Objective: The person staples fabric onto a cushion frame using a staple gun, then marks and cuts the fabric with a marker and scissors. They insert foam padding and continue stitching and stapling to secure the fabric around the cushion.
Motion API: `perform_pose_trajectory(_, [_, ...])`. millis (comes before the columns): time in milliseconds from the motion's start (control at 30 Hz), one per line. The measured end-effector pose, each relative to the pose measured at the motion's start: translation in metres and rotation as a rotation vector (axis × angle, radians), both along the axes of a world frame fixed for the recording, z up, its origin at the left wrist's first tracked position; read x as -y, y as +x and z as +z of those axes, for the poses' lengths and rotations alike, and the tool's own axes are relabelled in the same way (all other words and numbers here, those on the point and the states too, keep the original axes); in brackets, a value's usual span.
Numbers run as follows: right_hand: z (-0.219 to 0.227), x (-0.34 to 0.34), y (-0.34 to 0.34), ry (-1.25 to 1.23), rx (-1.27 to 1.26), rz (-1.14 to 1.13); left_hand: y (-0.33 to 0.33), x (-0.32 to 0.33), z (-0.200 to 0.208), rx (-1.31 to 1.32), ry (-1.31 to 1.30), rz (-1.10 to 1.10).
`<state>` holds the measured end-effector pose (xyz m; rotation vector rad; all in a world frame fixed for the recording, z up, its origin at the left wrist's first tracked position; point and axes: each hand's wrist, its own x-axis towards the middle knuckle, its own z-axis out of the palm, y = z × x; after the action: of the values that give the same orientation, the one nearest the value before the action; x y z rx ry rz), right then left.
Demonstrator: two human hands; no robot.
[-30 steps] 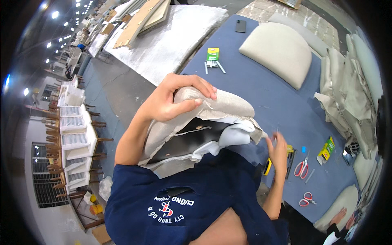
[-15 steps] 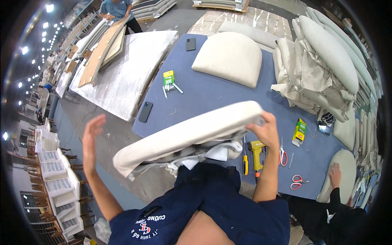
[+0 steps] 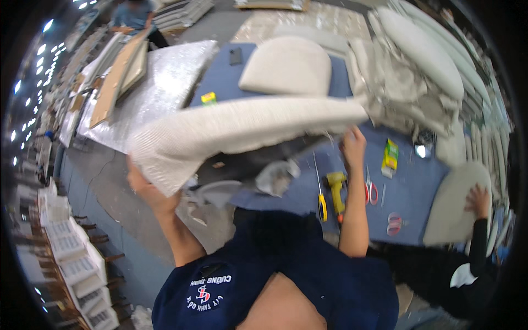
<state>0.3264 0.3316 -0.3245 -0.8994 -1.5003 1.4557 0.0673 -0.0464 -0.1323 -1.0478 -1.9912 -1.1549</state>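
Observation:
I hold a cream upholstered cushion [image 3: 236, 124] in the air in front of me, blurred by motion. Its padded edge runs crosswise, and loose fabric and a dark underside show below. At its left end my left hand [image 3: 151, 184] is closed on the cover. My right hand [image 3: 353, 146] is closed at the right end, its fingertips partly hidden by the cushion's edge. Near my right forearm, a yellow-handled screwdriver [image 3: 322, 206], a yellow power tool [image 3: 336, 192] and red-handled scissors [image 3: 371, 192] lie on the blue table [image 3: 407, 192].
Another cream cushion [image 3: 289, 66] lies at the far side, near a dark phone [image 3: 235, 56]. Stacked covers and cushions [image 3: 407, 82] rise at the right. A co-worker's hand [image 3: 478, 201] rests on a rounded cushion [image 3: 454, 212]. A plastic-wrapped stack [image 3: 159, 82] stands at the left.
My left hand, open in the air before, now grips the cushion's left end. The cushion has been raised and turned so its underside shows. My right hand stays at its right end.

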Motion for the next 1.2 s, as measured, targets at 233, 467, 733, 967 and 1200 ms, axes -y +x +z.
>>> perform_pose_trajectory(233, [-0.058,0.025,0.065,0.287,0.876,0.074,0.034,-0.034,-0.016,0.001,-0.263,0.022])
perform_pose_trajectory(467, [-0.091,0.106,0.163,-0.131,1.171,-0.013,0.062,-0.019,-0.032,-0.134,-0.301,-0.154])
perform_pose_trajectory(733, [-0.137,0.079,0.227,-0.164,1.289,-0.402,0.046,-0.01,-0.01,-0.209,-0.427,-0.388])
perform_pose_trajectory(967, [-0.151,0.046,0.315,0.168,1.439,0.039,0.045,-0.01,-0.013,-0.055,-0.471,-0.37])
perform_pose_trajectory(1200, [-0.068,0.108,0.198,-0.84,0.051,-0.417,0.08,-0.005,-0.008,-0.108,-0.516,-0.291])
